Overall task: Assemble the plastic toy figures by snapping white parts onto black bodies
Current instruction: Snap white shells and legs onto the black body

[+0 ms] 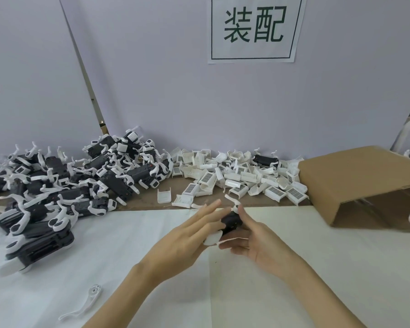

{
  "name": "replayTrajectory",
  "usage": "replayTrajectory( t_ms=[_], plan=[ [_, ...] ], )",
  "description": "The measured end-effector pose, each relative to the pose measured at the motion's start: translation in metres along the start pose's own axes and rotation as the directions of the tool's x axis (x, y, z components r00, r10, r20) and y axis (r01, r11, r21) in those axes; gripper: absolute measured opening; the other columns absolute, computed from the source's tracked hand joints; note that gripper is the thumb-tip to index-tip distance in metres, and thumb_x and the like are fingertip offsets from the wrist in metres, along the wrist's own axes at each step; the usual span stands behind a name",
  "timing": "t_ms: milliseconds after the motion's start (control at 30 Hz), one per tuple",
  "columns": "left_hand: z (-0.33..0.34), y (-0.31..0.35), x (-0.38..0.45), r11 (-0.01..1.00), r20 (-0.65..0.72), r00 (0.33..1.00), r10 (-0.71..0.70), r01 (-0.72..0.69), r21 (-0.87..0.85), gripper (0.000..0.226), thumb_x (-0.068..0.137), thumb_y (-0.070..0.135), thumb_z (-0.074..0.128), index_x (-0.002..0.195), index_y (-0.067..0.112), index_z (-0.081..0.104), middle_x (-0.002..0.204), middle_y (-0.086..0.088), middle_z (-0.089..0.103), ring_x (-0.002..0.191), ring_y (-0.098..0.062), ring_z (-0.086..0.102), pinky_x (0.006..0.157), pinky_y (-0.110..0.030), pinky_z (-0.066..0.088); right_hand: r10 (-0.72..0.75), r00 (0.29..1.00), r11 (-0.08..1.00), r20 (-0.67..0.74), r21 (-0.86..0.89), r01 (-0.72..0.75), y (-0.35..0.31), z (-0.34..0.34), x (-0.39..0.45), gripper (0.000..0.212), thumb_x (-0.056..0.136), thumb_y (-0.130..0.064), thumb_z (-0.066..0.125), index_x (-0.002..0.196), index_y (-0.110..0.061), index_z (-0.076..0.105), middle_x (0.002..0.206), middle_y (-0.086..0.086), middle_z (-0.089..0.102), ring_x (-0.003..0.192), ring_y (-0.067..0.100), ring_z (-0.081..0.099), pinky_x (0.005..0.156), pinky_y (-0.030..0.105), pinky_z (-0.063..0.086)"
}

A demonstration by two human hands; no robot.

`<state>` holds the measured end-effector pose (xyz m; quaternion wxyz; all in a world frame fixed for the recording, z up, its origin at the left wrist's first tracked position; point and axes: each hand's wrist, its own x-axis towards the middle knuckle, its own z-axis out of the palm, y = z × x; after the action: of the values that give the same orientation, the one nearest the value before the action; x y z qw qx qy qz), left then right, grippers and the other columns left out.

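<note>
Between my two hands, above the white table cover, is one black toy body [232, 222] with white parts on it: a white piece [212, 238] at its near end and a white limb [232, 201] sticking up at its far end. My left hand [189, 235] holds the body from the left, its fingers stretched out past it. From the right, my right hand [258, 237] grips the body, forefinger raised beside the white limb. The palms hide how the body is held underneath.
A big heap of assembled black-and-white figures [64, 188] fills the left of the table. Loose white shells [234, 178] lie piled along the back wall. An open cardboard box [355, 183] lies on its side at the right. A single white limb [85, 304] lies near the front edge.
</note>
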<state>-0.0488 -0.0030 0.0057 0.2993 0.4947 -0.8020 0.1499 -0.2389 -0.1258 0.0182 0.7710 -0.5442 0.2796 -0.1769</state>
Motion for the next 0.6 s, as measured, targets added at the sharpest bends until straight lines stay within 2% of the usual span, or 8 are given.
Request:
replayTrajectory(
  t_ms=[100,200,267,300,367,400,500,600],
  plan=[
    [0.003,0.001,0.002,0.999,-0.016,1.0,-0.005,0.006,0.048,0.057,0.097,-0.005,0.07,0.149,0.007,0.049,0.174,0.001,0.025,0.162,-0.023,0.022,0.131,-0.043,0.02,0.048,0.998,0.969,-0.028,0.243,-0.04,0.002,0.002,0.001,0.049,0.087,-0.054,0.073,0.108,-0.01,0.079,0.113,0.024,0.074,0.102,0.038,0.074,0.075,0.034,0.059],
    [0.009,0.004,0.001,0.97,-0.198,0.95,-0.24,0.243,-0.01,0.084,0.095,0.002,0.073,0.164,0.019,0.028,0.176,-0.007,0.012,0.163,-0.02,0.013,0.131,-0.035,0.017,0.036,0.999,0.897,-0.011,0.441,-0.028,0.0,0.002,-0.001,0.047,0.086,-0.031,0.077,0.121,-0.001,0.066,0.118,0.03,0.071,0.106,0.044,0.072,0.071,0.037,0.059],
    [0.01,0.007,0.0,0.832,-0.167,0.828,-0.536,0.484,-0.272,0.106,0.093,0.01,0.079,0.166,0.04,0.008,0.176,0.002,0.006,0.162,-0.013,0.015,0.13,-0.033,0.021,-0.026,0.999,0.873,0.023,0.488,0.012,0.0,0.004,-0.001,0.049,0.088,-0.021,0.075,0.129,0.001,0.06,0.124,0.031,0.068,0.115,0.043,0.069,0.077,0.036,0.058],
    [0.009,0.008,0.0,0.686,-0.034,0.759,-0.65,0.566,-0.458,0.112,0.091,0.016,0.082,0.162,0.051,0.002,0.173,0.009,0.015,0.156,-0.006,0.029,0.126,-0.032,0.03,-0.065,0.997,0.872,0.042,0.488,0.036,0.0,0.004,0.0,0.051,0.09,-0.017,0.073,0.133,0.003,0.057,0.128,0.03,0.067,0.12,0.042,0.067,0.083,0.037,0.057],
    [0.008,0.014,0.0,0.313,0.255,0.663,-0.704,0.611,-0.727,0.105,0.084,0.031,0.087,0.155,0.058,0.015,0.157,0.014,0.05,0.133,0.001,0.058,0.106,-0.026,0.05,-0.145,0.987,0.891,0.075,0.443,0.097,0.001,0.004,-0.001,0.051,0.094,-0.01,0.069,0.139,0.005,0.052,0.13,0.023,0.068,0.124,0.037,0.065,0.096,0.038,0.054],
    [0.007,0.014,0.001,0.231,0.293,0.647,-0.704,0.598,-0.767,0.094,0.081,0.039,0.087,0.152,0.053,0.026,0.144,0.013,0.064,0.126,-0.002,0.065,0.099,-0.021,0.052,-0.179,0.98,0.902,0.088,0.412,0.128,0.001,0.004,-0.002,0.047,0.094,-0.007,0.067,0.137,0.002,0.053,0.122,0.017,0.071,0.12,0.034,0.066,0.1,0.04,0.053],
    [0.007,0.013,0.004,0.277,0.207,0.624,-0.753,0.586,-0.761,0.053,0.084,0.061,0.075,0.133,0.047,0.06,0.122,0.002,0.076,0.114,-0.014,0.072,0.094,-0.019,0.051,-0.231,0.969,0.932,0.084,0.304,0.196,-0.002,0.002,-0.005,0.042,0.092,-0.007,0.069,0.131,-0.004,0.056,0.113,0.008,0.069,0.116,0.025,0.066,0.101,0.041,0.055],
    [0.007,0.013,0.003,0.281,0.171,0.605,-0.778,0.578,-0.766,0.036,0.081,0.069,0.071,0.114,0.055,0.07,0.11,0.003,0.078,0.108,-0.017,0.072,0.095,-0.029,0.044,-0.266,0.964,0.946,0.014,0.195,0.258,-0.001,0.003,-0.003,0.045,0.086,-0.012,0.075,0.129,-0.006,0.063,0.115,0.004,0.07,0.109,0.014,0.067,0.094,0.033,0.057]
  ],
)
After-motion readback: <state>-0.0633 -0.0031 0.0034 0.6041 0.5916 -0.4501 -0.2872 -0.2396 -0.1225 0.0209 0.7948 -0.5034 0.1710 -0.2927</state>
